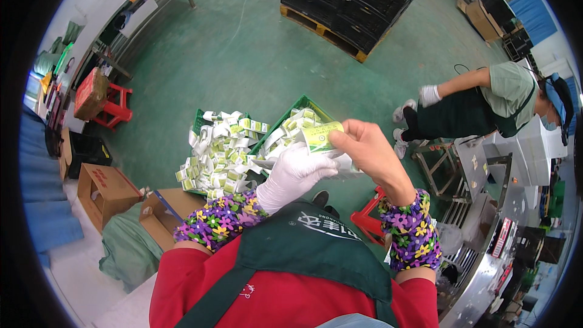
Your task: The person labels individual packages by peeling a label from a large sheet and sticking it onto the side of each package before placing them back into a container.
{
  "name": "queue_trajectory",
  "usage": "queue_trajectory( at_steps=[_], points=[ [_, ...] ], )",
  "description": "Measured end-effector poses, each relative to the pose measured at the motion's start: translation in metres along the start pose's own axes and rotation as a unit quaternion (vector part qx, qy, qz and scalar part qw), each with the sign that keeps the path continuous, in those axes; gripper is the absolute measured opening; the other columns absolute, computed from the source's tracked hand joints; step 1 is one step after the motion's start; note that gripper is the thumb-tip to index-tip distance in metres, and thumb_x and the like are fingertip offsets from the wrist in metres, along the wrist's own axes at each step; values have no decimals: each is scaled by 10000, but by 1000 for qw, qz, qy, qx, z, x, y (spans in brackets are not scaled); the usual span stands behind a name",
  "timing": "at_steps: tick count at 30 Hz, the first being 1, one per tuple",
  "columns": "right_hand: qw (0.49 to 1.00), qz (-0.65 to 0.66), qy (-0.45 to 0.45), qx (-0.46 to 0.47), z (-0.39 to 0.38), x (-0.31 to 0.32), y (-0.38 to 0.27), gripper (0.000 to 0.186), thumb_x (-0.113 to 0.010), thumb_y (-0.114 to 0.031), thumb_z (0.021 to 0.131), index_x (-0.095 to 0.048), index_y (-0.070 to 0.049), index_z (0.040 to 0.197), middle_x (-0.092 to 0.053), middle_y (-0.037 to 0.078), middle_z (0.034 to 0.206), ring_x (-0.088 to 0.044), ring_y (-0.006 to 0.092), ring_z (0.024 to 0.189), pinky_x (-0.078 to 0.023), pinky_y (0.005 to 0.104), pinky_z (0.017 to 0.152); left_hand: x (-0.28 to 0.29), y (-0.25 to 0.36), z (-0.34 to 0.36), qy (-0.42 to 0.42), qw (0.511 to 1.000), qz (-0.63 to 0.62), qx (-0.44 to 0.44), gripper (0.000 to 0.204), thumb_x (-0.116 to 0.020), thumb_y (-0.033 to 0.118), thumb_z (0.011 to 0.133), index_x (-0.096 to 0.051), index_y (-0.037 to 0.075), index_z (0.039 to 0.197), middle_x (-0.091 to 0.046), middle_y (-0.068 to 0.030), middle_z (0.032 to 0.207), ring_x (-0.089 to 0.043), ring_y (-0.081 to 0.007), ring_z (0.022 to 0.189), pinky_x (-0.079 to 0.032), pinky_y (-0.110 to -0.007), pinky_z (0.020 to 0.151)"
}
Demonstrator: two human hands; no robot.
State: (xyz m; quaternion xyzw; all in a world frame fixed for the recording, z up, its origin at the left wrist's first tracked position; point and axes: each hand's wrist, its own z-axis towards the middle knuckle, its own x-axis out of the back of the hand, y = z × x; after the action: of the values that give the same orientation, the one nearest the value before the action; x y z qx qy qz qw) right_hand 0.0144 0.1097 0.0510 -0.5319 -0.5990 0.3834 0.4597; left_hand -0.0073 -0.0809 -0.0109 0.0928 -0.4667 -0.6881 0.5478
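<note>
My right hand [371, 149], bare, pinches a yellow-green printed paper label [322, 137] between thumb and fingers. Just below and left of it is my left hand [293, 177] in a white glove, its fingers closed around flat white pieces [349, 167] that stick out past the glove; most of these are hidden. The label's lower edge meets the gloved fingers. Beyond my hands stand two green crates. The left crate [198, 123] is heaped with loose white-and-green labels [225, 152]. The right crate [314, 105] holds more of them, partly covered by my hands.
A co-worker [486, 103] stands at the right beside a metal table [486, 279]. Black crates [328, 0] are stacked on a wooden pallet ahead. Open cardboard boxes [106, 191] lie at the left, and a red stool [112, 109] stands farther off. Another red stool [367, 215] is near my right arm.
</note>
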Motion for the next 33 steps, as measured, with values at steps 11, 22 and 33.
queue_trajectory(
  at_steps=[11,22,33],
  points=[
    [973,110,195,60,-1,-2,-2,229,-618,-120,951,-622,16,1135,-608,-26,896,-508,18,752,-410,183,661,0,3,-3,-2,983,-72,169,125,-755,143,834,-734,66,930,-710,-105,957,-678,-246,872,-534,-355,772],
    [950,-178,229,121,-16,-40,1,213,-682,-117,857,-607,-40,1040,-670,88,840,-666,207,719,-496,320,626,1,12,5,9,993,-24,111,151,-764,145,800,-729,71,926,-713,-97,900,-664,-298,826,-511,-393,739],
    [997,50,37,54,5,1,2,196,-667,-194,933,-652,-13,861,-639,15,900,-549,84,786,-444,248,729,-2,-7,-5,-56,997,46,-1,118,-770,219,793,-729,120,843,-677,-64,792,-634,-282,766,-478,-401,696]
  ],
)
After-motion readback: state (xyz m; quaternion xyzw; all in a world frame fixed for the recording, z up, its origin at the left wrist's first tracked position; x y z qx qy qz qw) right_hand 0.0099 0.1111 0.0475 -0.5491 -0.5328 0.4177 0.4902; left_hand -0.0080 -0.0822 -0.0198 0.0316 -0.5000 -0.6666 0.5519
